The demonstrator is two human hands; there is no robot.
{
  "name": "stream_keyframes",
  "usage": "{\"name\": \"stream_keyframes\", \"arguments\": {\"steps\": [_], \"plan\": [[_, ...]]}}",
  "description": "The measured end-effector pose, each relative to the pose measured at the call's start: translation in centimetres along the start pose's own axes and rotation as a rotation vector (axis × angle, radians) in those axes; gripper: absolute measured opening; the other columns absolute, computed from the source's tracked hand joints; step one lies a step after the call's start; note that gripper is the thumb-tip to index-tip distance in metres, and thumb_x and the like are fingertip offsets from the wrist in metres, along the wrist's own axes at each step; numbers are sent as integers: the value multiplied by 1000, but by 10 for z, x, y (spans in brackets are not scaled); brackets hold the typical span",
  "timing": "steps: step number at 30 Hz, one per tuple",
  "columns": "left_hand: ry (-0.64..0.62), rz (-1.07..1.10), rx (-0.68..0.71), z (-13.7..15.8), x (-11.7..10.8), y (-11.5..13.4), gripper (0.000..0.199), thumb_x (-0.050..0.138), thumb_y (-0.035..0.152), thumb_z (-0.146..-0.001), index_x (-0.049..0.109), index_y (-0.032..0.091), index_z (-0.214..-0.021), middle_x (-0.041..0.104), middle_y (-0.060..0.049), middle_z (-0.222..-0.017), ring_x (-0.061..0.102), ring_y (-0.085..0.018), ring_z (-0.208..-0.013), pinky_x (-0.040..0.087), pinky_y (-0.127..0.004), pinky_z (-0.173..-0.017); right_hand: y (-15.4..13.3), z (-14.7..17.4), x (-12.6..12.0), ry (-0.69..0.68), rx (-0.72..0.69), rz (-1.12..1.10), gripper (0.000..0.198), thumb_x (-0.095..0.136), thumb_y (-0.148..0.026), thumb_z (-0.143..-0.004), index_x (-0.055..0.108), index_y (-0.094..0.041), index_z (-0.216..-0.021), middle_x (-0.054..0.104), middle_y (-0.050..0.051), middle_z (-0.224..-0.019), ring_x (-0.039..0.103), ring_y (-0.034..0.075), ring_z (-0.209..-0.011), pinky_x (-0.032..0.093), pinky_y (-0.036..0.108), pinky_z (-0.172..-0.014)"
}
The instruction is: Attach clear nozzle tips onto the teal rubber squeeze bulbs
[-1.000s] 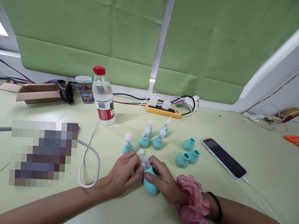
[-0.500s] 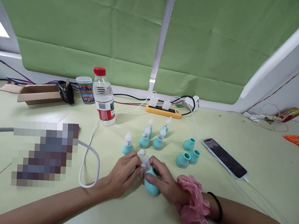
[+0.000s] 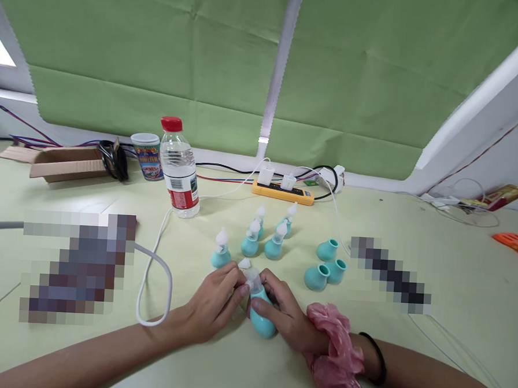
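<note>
Wrapped around the teal bulb point(image 3: 263, 323) of a nasal aspirator, my right hand point(image 3: 284, 311) holds it tilted just above the table. A clear plastic nozzle point(image 3: 255, 279) sits in the bulb's neck. My left hand point(image 3: 216, 299) is closed in a pinch on a small translucent white piece point(image 3: 249, 284) at the nozzle's side; the fingers partly hide it. Beyond the hands stand several teal aspirators with white tips, one of them the near-left aspirator point(image 3: 221, 257). Three bare teal bulbs point(image 3: 316, 277) lie to the right. A small white tip point(image 3: 244, 264) lies just past my left fingertips.
A red-capped water bottle point(image 3: 180, 181), a paper cup point(image 3: 148, 159) and an open cardboard box point(image 3: 69, 162) stand at back left. A yellow power strip point(image 3: 283, 193) lies at the back. White cables point(image 3: 170, 288) cross the table. Blurred patches cover items at left and right.
My left fingers have shifted very slightly at the nozzle's side. Both hands otherwise keep their place, and the standing aspirators and bare bulbs have not moved.
</note>
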State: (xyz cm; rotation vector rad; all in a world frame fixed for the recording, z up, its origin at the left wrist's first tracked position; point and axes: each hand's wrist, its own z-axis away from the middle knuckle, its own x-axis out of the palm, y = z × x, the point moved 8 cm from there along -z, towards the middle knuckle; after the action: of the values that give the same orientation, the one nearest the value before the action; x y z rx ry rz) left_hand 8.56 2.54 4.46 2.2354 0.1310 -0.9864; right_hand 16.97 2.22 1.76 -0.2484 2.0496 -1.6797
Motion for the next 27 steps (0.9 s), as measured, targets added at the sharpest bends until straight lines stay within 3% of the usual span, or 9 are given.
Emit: {"name": "stream_keyframes", "arguments": {"steps": [8,17,23,27], "plan": [[33,-68,-59,-2,-3,-1,16,31,19,-83,38,17,-69,40,1,-64,38,-12,-61,34,-24,-55,-3,0,-1,19,-33,26,21,45,-36,-79,36,-18,-74,31,-5,-61,27,8,-55,24,21,-51],[85,-73,-107,-2,-12,0,13,39,25,-82,48,17,-80,46,0,-67,42,-13,-65,37,-25,-60,-3,0,-5,70,-22,-8,23,45,-39,-79,37,-18,-76,36,-4,-64,30,9,-57,27,21,-53],[53,-28,-8,-3,-12,7,15,32,17,-85,47,17,-82,47,-1,-68,43,-12,-67,37,-24,-60,-4,1,-4,45,-31,-13,23,45,-40,-79,37,-18,-76,35,-4,-63,30,9,-57,28,21,-52],[61,-148,67,-5,-14,14,16,34,14,-84,46,15,-75,46,-1,-64,41,-13,-63,35,-24,-55,-4,1,-7,85,-34,4,24,45,-40,-78,36,-18,-75,34,-4,-62,29,8,-56,28,21,-52]]}}
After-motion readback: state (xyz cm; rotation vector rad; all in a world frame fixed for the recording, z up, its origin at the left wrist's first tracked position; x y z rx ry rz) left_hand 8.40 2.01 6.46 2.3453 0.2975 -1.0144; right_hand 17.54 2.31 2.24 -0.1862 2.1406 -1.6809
